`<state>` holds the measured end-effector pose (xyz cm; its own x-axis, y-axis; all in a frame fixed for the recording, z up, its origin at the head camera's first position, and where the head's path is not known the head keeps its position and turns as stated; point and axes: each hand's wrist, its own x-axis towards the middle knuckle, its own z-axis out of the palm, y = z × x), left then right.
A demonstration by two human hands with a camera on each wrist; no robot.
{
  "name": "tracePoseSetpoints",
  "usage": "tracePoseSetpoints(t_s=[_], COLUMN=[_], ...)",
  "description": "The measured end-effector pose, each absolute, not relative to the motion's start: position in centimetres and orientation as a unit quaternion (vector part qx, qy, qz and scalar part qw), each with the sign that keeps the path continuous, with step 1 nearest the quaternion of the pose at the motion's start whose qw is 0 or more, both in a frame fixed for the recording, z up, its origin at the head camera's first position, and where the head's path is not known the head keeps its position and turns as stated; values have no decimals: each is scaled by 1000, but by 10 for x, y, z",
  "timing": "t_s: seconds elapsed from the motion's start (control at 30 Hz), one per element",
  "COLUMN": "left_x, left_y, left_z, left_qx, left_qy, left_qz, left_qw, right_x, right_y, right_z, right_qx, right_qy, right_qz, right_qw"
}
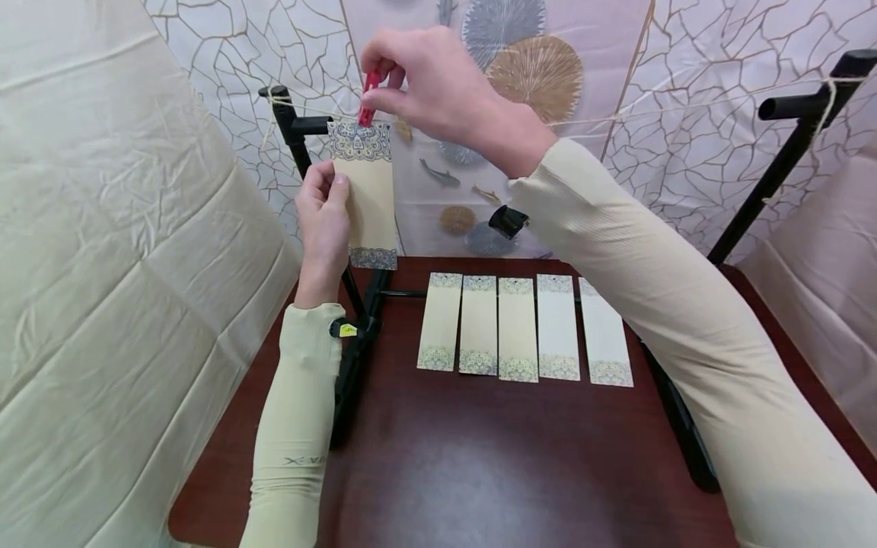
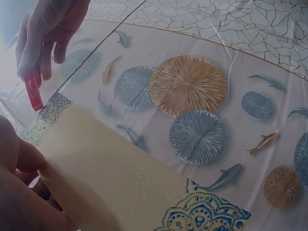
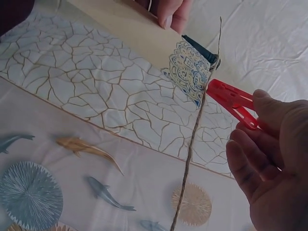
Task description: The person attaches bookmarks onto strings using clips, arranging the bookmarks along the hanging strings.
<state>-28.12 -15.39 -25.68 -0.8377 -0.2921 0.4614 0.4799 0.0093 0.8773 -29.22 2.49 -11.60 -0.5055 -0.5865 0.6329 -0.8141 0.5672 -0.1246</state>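
Observation:
My left hand [image 1: 325, 217] pinches a cream card [image 1: 372, 199] by its left edge, thumb in front. The card is long, with blue ornamental bands at top and bottom, and hangs upright at the left end of a twine line [image 3: 188, 159]. Above it, my right hand [image 1: 438, 84] holds a red clothespin [image 3: 234, 102] between thumb and fingers. The clothespin's tip meets the card's patterned top edge right at the twine, as the right wrist view shows. In the left wrist view the clothespin [image 2: 33, 92] points down onto that same band.
Several patterned cards [image 1: 477, 323] lie in a row on the dark wooden table [image 1: 479, 457]. Black stand posts at left [image 1: 291, 133] and right [image 1: 774, 167] hold the twine. Behind hangs a printed cloth [image 1: 445, 205]. White padded fabric [image 1: 137, 266] borders the left side.

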Motion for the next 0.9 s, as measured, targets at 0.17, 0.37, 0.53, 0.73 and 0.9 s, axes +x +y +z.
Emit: tracePoseSetpoints(t_s=[0.17, 0.37, 0.53, 0.73, 0.9], left_x=[-281, -281, -282, -283, -284], left_y=[-151, -151, -155, -157, -156], left_z=[-257, -258, -259, -262, -265], left_qx=[-75, -73, -66, -66, -65], left_qy=[-654, -653, -657, -660, -668], left_qz=[-700, -698, -695, -693, -688], left_qw=[278, 285, 286, 283, 274], right_x=[-292, -291, -291, -294, -296], right_y=[22, 18, 13, 10, 10], right_z=[-117, -116, -116, -118, -119], right_qx=[415, 397, 381, 372, 377], right_qy=[-838, -849, -857, -863, -857], right_qz=[211, 195, 193, 189, 203], right_qw=[285, 288, 287, 283, 287])
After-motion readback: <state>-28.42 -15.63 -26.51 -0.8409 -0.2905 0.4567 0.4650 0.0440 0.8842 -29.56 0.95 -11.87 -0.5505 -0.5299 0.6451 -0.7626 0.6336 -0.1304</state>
